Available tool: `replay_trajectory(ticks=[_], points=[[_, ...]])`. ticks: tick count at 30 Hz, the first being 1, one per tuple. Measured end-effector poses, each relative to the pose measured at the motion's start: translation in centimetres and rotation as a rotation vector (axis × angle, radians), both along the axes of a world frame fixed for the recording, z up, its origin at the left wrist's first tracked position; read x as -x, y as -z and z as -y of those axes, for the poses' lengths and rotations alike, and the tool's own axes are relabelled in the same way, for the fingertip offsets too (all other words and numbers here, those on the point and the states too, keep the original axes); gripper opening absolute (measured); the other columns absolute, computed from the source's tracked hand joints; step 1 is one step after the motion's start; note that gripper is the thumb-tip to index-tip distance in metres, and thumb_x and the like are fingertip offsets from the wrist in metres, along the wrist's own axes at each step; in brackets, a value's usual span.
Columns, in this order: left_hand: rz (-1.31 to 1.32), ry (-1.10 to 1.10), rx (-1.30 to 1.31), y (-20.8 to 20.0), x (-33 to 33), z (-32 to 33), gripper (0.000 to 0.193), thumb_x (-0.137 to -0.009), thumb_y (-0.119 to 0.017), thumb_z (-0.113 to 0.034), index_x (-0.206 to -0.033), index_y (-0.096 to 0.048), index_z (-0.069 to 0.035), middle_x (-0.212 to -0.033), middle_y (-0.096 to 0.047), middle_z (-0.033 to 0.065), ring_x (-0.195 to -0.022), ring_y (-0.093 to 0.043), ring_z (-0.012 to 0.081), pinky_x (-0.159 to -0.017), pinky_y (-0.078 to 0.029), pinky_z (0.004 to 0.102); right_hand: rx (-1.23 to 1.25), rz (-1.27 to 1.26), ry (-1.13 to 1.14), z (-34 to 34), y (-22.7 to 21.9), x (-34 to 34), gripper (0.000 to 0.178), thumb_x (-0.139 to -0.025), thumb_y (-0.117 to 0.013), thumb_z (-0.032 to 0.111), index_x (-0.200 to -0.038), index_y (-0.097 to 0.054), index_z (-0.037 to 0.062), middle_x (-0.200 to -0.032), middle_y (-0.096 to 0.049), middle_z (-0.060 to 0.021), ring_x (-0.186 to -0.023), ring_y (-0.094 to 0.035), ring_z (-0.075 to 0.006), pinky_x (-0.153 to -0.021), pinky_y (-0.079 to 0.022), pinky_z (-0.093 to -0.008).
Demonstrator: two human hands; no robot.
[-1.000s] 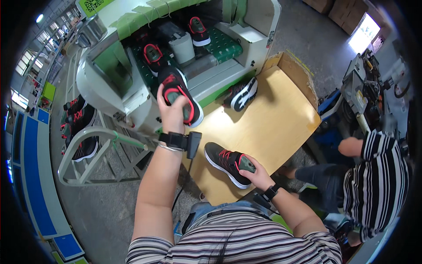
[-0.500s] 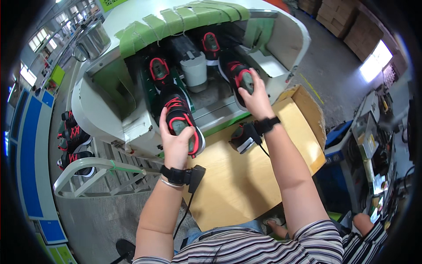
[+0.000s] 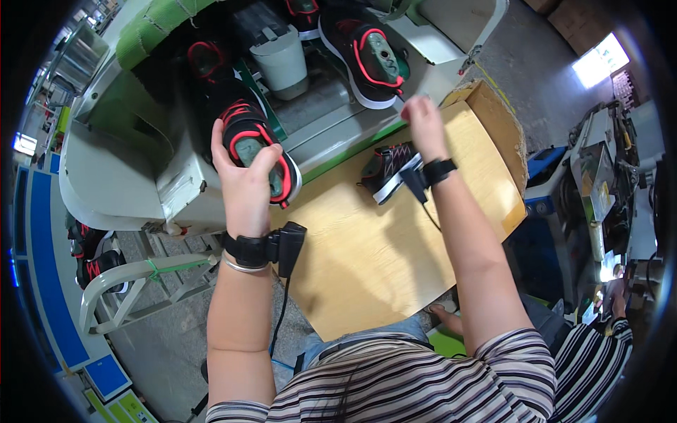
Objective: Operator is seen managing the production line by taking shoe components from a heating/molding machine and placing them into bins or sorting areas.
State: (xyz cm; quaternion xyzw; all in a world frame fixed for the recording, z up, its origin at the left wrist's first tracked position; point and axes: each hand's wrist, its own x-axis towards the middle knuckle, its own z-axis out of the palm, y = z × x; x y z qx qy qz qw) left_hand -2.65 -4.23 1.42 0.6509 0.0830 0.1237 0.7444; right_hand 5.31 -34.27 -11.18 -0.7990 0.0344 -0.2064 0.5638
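My left hand (image 3: 243,166) grips the heel of a black sneaker (image 3: 247,127) with red laces and trim, its thumb and fingers on either side of the collar. The sneaker's toe end points into the open front of a pale machine (image 3: 106,176). My right hand (image 3: 426,127) is off the second black sneaker (image 3: 367,56), just beside its heel; motion blurs the fingers. That sneaker rests inside the machine, on the right. On the wooden board (image 3: 338,282) below lies another black sneaker (image 3: 390,169) with a white sole, close to my right wrist.
Two more red-trimmed sneakers sit deeper in the machine, around a grey central block (image 3: 281,63). A metal rack (image 3: 116,282) with sneakers stands at the left. A cardboard box edge (image 3: 493,127) borders the board. At the lower right is another person's striped sleeve (image 3: 592,359).
My right hand has let go of the right sneaker and drawn back from its heel. The left hand stays on its sneaker. The whole view has shifted, with the machine now higher and further left.
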Motion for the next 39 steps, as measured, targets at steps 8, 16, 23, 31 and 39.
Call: replay_trajectory(ticks=[8,16,23,31,39], points=[[-0.070,0.058,-0.038,0.4,-1.3,-2.9,0.094,-0.076,-0.077,-0.004,-0.152,-0.021,-0.005,-0.118,-0.054,0.0119,-0.100,-0.058,0.0192,-0.087,-0.049,0.0320,0.505,-0.370,0.109,-1.6,6.2,12.5,0.072,-0.085,-0.067,0.052,-0.138,-0.047,0.0071,-0.144,-0.041,-0.0158,-0.142,-0.028,-0.0367,-0.116,-0.020,-0.0549],[-0.116,0.156,-0.181,0.3,-6.0,-4.4,0.085,-0.079,-0.080,-0.022,-0.146,-0.029,-0.014,-0.118,-0.053,0.0107,-0.100,-0.059,0.0235,-0.076,-0.055,0.0391,0.185,-0.190,0.378,-6.7,9.4,15.8,0.053,-0.075,-0.069,0.010,-0.125,-0.053,0.0052,-0.136,-0.047,-0.0229,-0.120,-0.052,-0.0414,-0.102,-0.044,-0.0439],[-0.347,0.252,-0.358,-1.0,-22.9,-6.3,0.064,-0.074,-0.078,-0.053,-0.119,-0.060,-0.011,-0.117,-0.061,0.0105,-0.104,-0.061,0.0251,-0.081,-0.054,0.0420,-0.060,0.105,-0.336,-22.3,10.7,4.1,0.047,-0.075,-0.065,0.002,-0.121,-0.055,0.0025,-0.115,-0.058,-0.0206,-0.106,-0.056,-0.0370,-0.091,-0.046,-0.0434],[0.823,0.472,-0.140,5.0,-46.4,-3.6,0.073,-0.092,-0.070,-0.014,-0.149,-0.025,-0.004,-0.127,-0.054,0.0217,-0.109,-0.060,0.0262,-0.100,-0.047,0.0372,0.079,-0.349,0.368,-16.2,10.9,4.2,0.045,-0.088,-0.061,0.022,-0.130,-0.054,0.0062,-0.128,-0.057,-0.0185,-0.119,-0.055,-0.0352,-0.100,-0.046,-0.0437],[0.654,0.904,-0.894,19.3,-29.7,0.8,0.067,-0.089,-0.066,-0.011,-0.148,-0.034,-0.004,-0.151,-0.028,0.0229,-0.142,-0.026,0.0359,-0.111,-0.031,0.0532,-0.164,-0.955,1.349,-30.5,11.1,33.2,0.031,-0.080,-0.058,0.017,-0.108,-0.067,0.0066,-0.103,-0.069,-0.0209,-0.103,-0.063,-0.0391,-0.088,-0.051,-0.0472]])
